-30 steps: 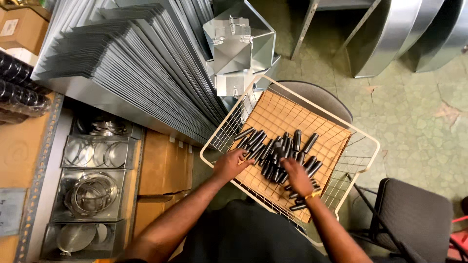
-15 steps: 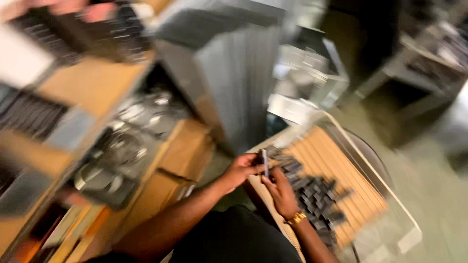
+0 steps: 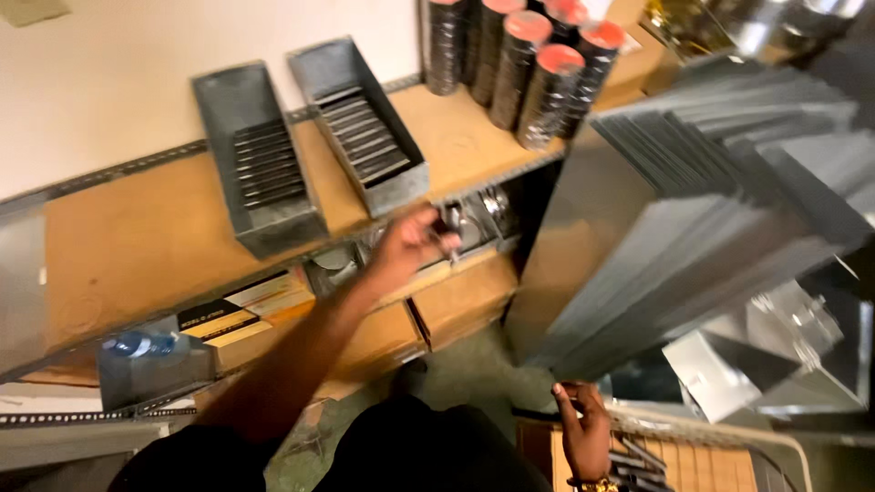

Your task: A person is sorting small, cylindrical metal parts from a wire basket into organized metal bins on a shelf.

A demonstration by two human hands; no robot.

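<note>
My left hand is stretched up to the front edge of a wooden shelf, shut on a small dark metal piece. It is just below the right one of two grey metal trays, which holds a row of flat dark pieces. A like tray stands to its left. My right hand is low, at the near rim of a wire basket holding loose dark metal pieces. Its fingers are curled, and what they grip is unclear.
Stacks of round tins with red lids stand at the shelf's right end. A leaning stack of grey sheet-metal parts fills the right side. Compartments with round metal parts sit under the shelf, above wooden drawers.
The view has swung up from the basket to the shelf. My left hand has risen from the basket to the shelf's edge with a dark piece in it. My right hand stays at the basket.
</note>
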